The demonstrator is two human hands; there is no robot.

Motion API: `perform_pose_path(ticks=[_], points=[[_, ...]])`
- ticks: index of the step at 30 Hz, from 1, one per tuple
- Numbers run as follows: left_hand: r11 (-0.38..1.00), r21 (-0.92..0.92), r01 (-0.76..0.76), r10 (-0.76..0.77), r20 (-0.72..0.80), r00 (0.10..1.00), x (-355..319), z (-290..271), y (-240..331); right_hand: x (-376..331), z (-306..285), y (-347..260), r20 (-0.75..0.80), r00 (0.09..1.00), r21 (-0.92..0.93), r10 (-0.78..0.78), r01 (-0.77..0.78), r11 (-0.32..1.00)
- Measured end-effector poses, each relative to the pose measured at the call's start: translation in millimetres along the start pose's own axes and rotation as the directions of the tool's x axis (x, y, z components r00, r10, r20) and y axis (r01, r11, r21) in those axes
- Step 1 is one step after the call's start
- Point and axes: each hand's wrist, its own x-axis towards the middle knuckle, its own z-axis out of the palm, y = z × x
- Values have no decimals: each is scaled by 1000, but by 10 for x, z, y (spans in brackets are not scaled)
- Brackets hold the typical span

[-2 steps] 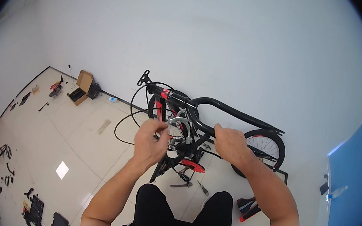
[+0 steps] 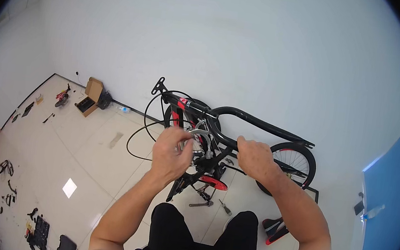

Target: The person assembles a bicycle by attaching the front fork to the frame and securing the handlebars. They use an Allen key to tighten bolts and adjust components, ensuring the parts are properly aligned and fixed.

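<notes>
A black and red bicycle frame (image 2: 248,120) with wheels leans by the wall in front of me. My right hand (image 2: 256,159) is closed around a black tube of it, right of the middle. My left hand (image 2: 172,154) has its fingers bent together in a pinch beside a silver brake caliper (image 2: 202,133). What sits between those fingertips is hidden and slightly smeared. Loose black cables (image 2: 131,136) loop out to the left of the frame. Below the left hand shows a red chainring (image 2: 213,182).
On the floor before my knees lie a screwdriver (image 2: 225,207) and a wrench (image 2: 200,204). A shoe (image 2: 274,230) is at the right. An opened cardboard box (image 2: 91,96) stands by the wall, and a black tool case (image 2: 41,233) lies lower left among scattered parts.
My left hand has shifted slightly right and up, closer to the silver brake caliper. The right hand keeps its grip on the tube.
</notes>
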Motion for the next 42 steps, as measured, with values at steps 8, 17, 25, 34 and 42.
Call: perform_pose_path(ticks=[8,17,25,34,42], points=[[981,165,-102,71,181,981,1097,624,-349,46,-79,-105,4,1000,-25,-17,17,1000],[915,353,-194,70,334,940,1083,655,-608,30,-78,40,37,999,-12,-16,17,1000],[918,396,-17,-180,455,872,1304,638,-644,-29,-141,64,62,998,35,11,-13,999],[876,476,82,-295,393,871,1330,749,-258,-240,-166,19,-188,982,-71,12,-26,997],[904,428,-25,-175,421,890,1309,940,-135,-263,-138,224,-251,966,-358,-64,-31,933]])
